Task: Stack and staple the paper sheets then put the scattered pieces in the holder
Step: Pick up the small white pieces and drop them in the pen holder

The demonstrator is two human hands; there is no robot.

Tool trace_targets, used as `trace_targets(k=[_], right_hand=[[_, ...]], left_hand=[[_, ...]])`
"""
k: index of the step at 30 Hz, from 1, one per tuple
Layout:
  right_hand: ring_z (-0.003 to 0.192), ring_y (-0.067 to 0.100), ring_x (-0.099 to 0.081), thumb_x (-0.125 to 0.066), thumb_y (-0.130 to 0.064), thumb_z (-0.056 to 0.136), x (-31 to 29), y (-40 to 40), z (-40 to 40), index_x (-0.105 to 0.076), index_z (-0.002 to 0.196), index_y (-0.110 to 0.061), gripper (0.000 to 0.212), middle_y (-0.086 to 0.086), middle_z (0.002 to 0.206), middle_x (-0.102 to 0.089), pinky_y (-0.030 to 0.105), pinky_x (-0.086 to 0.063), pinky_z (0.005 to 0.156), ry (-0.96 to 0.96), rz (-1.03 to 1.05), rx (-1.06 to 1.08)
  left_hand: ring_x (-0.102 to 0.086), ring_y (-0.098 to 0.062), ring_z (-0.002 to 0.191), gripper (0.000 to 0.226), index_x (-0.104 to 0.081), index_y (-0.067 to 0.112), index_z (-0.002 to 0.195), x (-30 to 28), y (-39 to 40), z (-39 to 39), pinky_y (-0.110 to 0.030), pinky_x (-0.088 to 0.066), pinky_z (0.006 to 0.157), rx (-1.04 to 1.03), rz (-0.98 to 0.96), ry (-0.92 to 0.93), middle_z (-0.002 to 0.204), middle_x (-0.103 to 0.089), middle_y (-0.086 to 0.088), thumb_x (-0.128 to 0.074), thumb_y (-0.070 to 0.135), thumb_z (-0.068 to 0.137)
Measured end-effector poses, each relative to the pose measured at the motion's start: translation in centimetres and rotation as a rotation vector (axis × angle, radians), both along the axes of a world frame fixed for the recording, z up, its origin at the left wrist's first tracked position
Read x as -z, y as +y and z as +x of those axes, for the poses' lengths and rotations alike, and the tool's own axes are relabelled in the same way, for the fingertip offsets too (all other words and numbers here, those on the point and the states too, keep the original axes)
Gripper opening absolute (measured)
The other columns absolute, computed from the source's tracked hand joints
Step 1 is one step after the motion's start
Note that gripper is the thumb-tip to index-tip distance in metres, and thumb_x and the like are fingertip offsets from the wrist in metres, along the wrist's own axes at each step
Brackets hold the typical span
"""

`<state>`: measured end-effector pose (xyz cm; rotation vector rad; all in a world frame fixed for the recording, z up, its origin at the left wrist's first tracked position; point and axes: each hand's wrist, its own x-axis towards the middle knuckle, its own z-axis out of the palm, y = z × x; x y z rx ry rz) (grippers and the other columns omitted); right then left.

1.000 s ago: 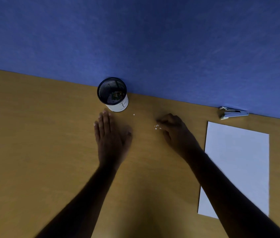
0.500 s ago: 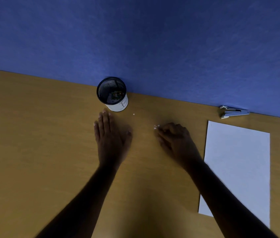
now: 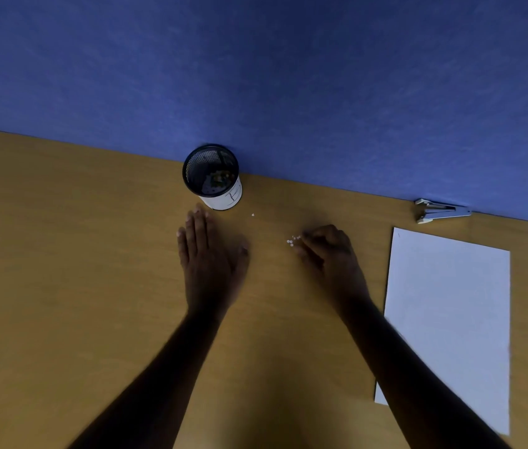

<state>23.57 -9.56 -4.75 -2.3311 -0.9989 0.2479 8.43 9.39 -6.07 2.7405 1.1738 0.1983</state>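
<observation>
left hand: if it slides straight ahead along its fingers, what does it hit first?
Probably the mesh pen holder: the left hand lies flat on the desk, fingertips pointing at the holder's white base just ahead. Gap looks small; depth unclear.

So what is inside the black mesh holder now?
Inside the holder, a few small coloured pieces lie at the bottom; what they are is too small to tell. Its near wall hides part of the floor.

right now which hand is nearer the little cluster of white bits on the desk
The right hand: its curled fingertips sit right at the cluster of white bits, touching or nearly so. The left hand lies flat on the desk to the cluster's left, clearly apart from it.
</observation>
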Motion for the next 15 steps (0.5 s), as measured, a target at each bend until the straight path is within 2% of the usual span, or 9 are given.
trace_targets(k=[4,7,11,15], right_hand=[[0.111,0.018,-0.054,-0.058,-0.040,0.099,0.0,0.0,-0.5,-0.068,0.131,-0.021,0.038,0.002,0.121,-0.058,0.039,-0.045,0.103,-0.106,-0.069,-0.083],[0.108,0.015,-0.057,-0.062,-0.038,0.099,0.1,0.3,0.0,-0.069,0.129,-0.024,0.035,0.000,0.117,-0.060,0.039,-0.046,0.102,-0.096,-0.043,-0.082],[0.100,0.011,-0.061,-0.069,-0.037,0.095,0.2,0.9,0.4,-0.075,0.117,-0.027,0.025,-0.006,0.109,-0.065,0.036,-0.050,0.095,-0.057,-0.002,-0.043],[0.098,0.011,-0.063,-0.069,-0.040,0.095,0.1,1.6,0.5,-0.078,0.108,-0.027,0.020,-0.010,0.107,-0.069,0.038,-0.051,0.091,-0.029,-0.016,0.007]], left_hand=[[-0.014,-0.032,0.165,0.090,-0.021,0.000,0.165,-0.1,0.0,0.0,-0.053,-0.012,0.134,-0.002,-0.008,-0.001,0.176,-0.018,-0.017,-0.037,0.059,0.100],[-0.014,-0.032,0.165,0.090,-0.021,0.000,0.165,0.0,-0.1,0.0,-0.054,-0.014,0.134,0.001,-0.004,-0.001,0.176,-0.019,-0.017,-0.040,0.059,0.100],[-0.015,-0.032,0.165,0.089,-0.022,0.000,0.165,-0.1,0.0,-0.1,-0.054,-0.015,0.134,0.000,0.005,-0.011,0.176,-0.020,-0.017,-0.043,0.059,0.101],[-0.014,-0.031,0.165,0.090,-0.021,0.000,0.165,-0.1,-0.1,0.0,-0.054,-0.014,0.134,-0.003,-0.001,-0.004,0.176,-0.018,-0.016,-0.041,0.059,0.100]])
